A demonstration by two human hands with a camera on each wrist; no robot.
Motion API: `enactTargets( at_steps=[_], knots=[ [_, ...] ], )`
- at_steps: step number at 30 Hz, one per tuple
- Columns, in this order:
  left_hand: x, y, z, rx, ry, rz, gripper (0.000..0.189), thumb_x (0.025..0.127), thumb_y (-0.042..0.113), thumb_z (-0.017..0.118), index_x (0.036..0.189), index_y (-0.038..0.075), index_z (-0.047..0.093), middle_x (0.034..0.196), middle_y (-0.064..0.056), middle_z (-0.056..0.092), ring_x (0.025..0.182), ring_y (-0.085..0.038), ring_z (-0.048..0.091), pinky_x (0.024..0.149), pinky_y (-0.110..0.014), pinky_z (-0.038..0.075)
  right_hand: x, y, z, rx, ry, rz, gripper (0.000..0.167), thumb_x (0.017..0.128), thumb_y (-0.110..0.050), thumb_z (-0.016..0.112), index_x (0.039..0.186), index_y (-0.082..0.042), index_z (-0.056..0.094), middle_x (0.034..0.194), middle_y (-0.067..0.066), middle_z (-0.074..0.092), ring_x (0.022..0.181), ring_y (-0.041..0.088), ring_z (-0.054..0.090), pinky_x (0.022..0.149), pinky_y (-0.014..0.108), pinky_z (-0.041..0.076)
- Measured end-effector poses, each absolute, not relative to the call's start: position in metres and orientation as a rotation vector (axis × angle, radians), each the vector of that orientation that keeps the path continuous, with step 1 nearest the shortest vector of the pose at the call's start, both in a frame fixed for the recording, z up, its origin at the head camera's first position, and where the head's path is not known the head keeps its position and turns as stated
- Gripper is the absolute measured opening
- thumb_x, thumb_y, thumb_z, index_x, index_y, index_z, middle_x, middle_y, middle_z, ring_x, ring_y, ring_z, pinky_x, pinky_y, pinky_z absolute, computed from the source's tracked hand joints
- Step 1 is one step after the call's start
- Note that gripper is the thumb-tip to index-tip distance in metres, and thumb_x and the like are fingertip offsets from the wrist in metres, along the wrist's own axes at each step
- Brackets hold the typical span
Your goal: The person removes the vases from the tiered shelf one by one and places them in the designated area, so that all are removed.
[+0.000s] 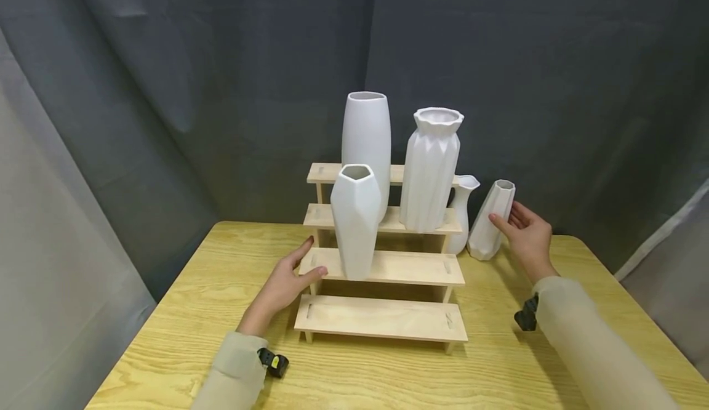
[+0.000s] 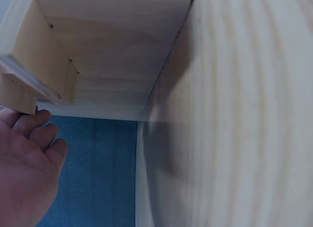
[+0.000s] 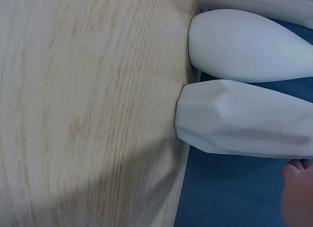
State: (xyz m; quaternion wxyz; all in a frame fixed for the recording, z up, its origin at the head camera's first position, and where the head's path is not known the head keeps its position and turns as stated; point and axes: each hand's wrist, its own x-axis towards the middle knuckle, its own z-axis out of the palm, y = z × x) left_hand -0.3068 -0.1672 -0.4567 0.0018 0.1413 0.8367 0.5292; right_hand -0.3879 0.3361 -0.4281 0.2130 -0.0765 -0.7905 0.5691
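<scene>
My right hand [image 1: 528,237] holds a white faceted vase [image 1: 490,222] by its upper part, thumb in front and fingers behind. This vase leans a little, its base down at the table by the right side of a stepped wooden stand [image 1: 382,317]. A smooth white vase with a flared lip [image 1: 461,213] stands just beside it, between it and the stand; in the right wrist view its rounded body [image 3: 239,46] shows. At the stand's left end, my left hand [image 1: 285,284] grips a middle step, thumb over the board and fingers at its side.
On the stand are a tall smooth vase [image 1: 367,130], a pleated vase with a ruffled rim [image 1: 431,176] and, lower down, an angular vase [image 1: 356,219]. The stand is on a wood-grain table [image 1: 183,317], with a dark grey curtain [image 1: 266,77] behind.
</scene>
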Motion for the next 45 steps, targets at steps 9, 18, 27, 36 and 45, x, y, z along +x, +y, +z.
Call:
enactTargets(
  at_steps=[9,18,27,36,45],
  knots=[
    [-0.306,-0.167,-0.456,0.438,2.632,1.651,0.086,0.088,0.057,0.067,0.157,0.025,0.027,0.160,0.008,0.023,0.146,-0.031,0.019,0.114,-0.055,0.024,-0.374,0.334,-0.423,-0.192,-2.128,1.619,0.078,0.087,-0.030,0.077,0.151,-0.006,0.040,0.150,0.015,0.043,0.134,0.027,0.046,0.099,0.022,0.043],
    [-0.307,-0.166,-0.455,0.421,2.634,1.634,0.088,0.086,0.061,0.067,0.157,0.028,0.026,0.159,0.013,0.022,0.146,-0.029,0.020,0.114,-0.052,0.026,-0.360,0.336,-0.418,-0.219,-2.103,1.622,0.074,0.085,-0.027,0.078,0.149,-0.010,0.045,0.148,0.013,0.046,0.133,0.024,0.047,0.094,0.016,0.044],
    [-0.309,-0.167,-0.458,0.439,2.639,1.634,0.088,0.087,0.060,0.067,0.157,0.026,0.026,0.159,0.011,0.022,0.147,-0.029,0.019,0.114,-0.053,0.024,-0.342,0.332,-0.409,-0.203,-1.993,1.769,0.074,0.082,-0.019,0.082,0.147,-0.010,0.048,0.147,0.012,0.048,0.133,0.023,0.048,0.087,0.012,0.047],
    [-0.307,-0.168,-0.455,0.436,2.644,1.619,0.089,0.086,0.061,0.066,0.158,0.028,0.025,0.159,0.013,0.021,0.146,-0.031,0.019,0.114,-0.052,0.025,-0.324,0.319,-0.397,-0.126,-1.953,1.846,0.072,0.081,-0.017,0.082,0.146,-0.010,0.051,0.146,0.011,0.050,0.130,0.020,0.051,0.086,0.012,0.047],
    [-0.306,-0.167,-0.456,0.437,2.640,1.629,0.090,0.086,0.061,0.067,0.158,0.027,0.025,0.160,0.009,0.021,0.147,-0.032,0.019,0.114,-0.053,0.025,-0.308,0.309,-0.390,0.018,-1.947,1.850,0.065,0.082,-0.011,0.081,0.142,-0.005,0.054,0.141,0.015,0.054,0.116,0.010,0.061,0.086,0.013,0.048]
  ],
)
